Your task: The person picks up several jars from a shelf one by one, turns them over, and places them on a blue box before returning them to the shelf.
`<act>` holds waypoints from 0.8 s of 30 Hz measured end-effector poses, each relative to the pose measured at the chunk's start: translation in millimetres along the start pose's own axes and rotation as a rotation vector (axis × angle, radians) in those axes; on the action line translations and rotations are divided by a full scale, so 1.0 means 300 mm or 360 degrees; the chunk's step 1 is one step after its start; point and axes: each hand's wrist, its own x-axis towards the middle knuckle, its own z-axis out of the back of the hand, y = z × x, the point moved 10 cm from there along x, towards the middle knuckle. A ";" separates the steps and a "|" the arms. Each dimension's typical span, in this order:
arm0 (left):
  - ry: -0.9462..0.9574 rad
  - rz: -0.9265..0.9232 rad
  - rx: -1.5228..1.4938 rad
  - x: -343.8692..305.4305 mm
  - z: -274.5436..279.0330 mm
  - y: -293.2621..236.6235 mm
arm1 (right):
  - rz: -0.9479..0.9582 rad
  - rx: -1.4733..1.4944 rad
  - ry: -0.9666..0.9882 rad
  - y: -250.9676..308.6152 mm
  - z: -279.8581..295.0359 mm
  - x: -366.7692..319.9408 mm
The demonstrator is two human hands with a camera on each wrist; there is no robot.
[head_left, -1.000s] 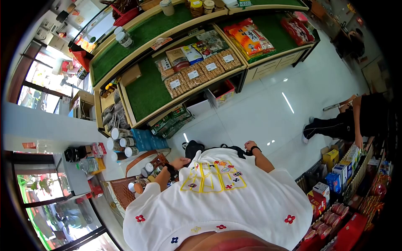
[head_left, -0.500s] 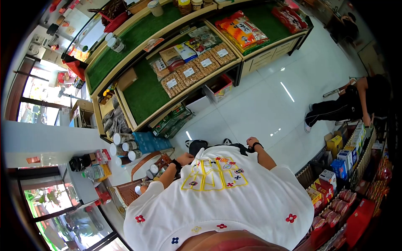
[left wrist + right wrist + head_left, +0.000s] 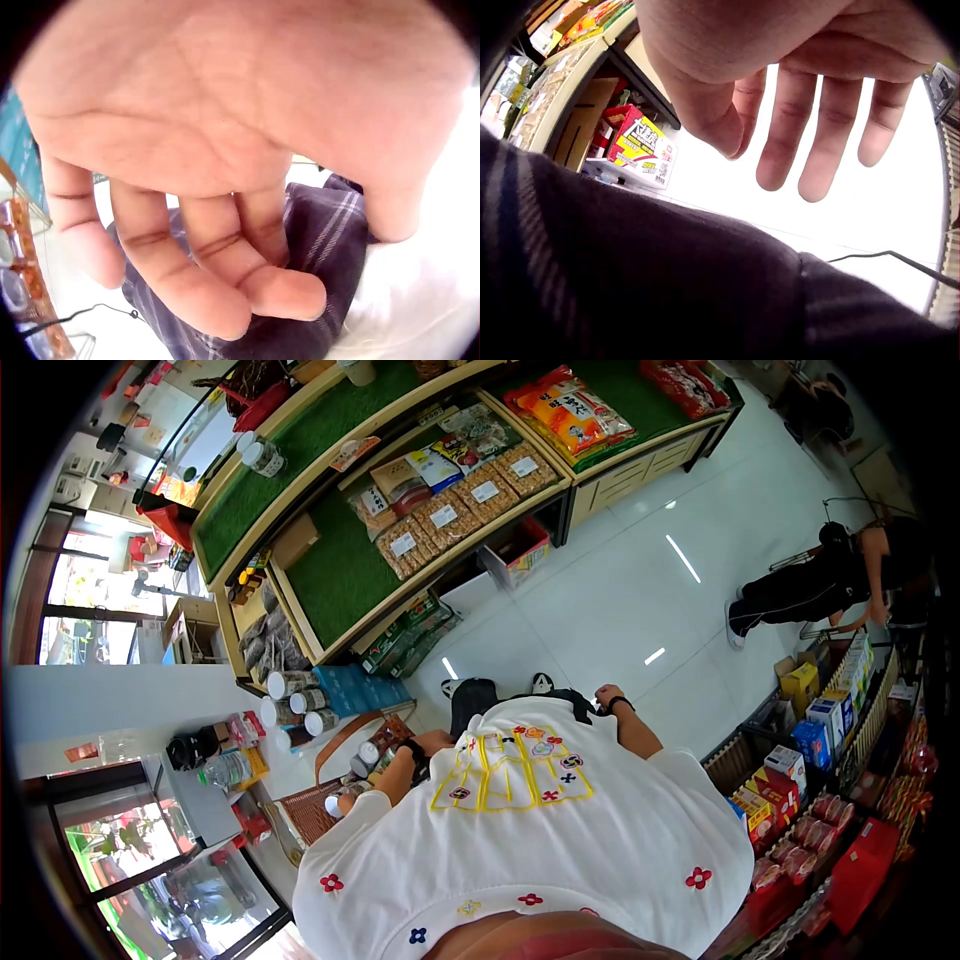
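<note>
In the head view the left hand [image 3: 432,742] hangs beside the white embroidered shirt [image 3: 520,830], next to dark trousers. The left wrist view shows that hand [image 3: 195,150] palm on, its fingers loosely bent in front of dark plaid trousers [image 3: 315,232], holding nothing. On the other side of the shirt is the right hand [image 3: 608,696], with a dark band at its wrist. Seen from the right wrist, this hand [image 3: 802,97] hangs with relaxed, spread fingers and nothing in them, above the dark trouser leg [image 3: 645,255].
Ahead stands a green-lined display shelf [image 3: 330,575] with bagged snacks [image 3: 440,520]. Jars [image 3: 290,685] and a wicker basket [image 3: 305,815] are at the left. Racks of boxes [image 3: 810,740] line the right, where a person in black [image 3: 800,590] bends over. Pale floor tiles [image 3: 590,610] lie between.
The shelf has shifted left and up in the head view, and the right-hand racks have shifted a little. Both hands stay at the wearer's sides. The shoes show more clearly.
</note>
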 end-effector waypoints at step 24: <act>0.0047 0.0088 -0.0615 -0.135 0.080 -0.318 | 0.0143 0.0023 -0.0032 0.119 0.027 0.049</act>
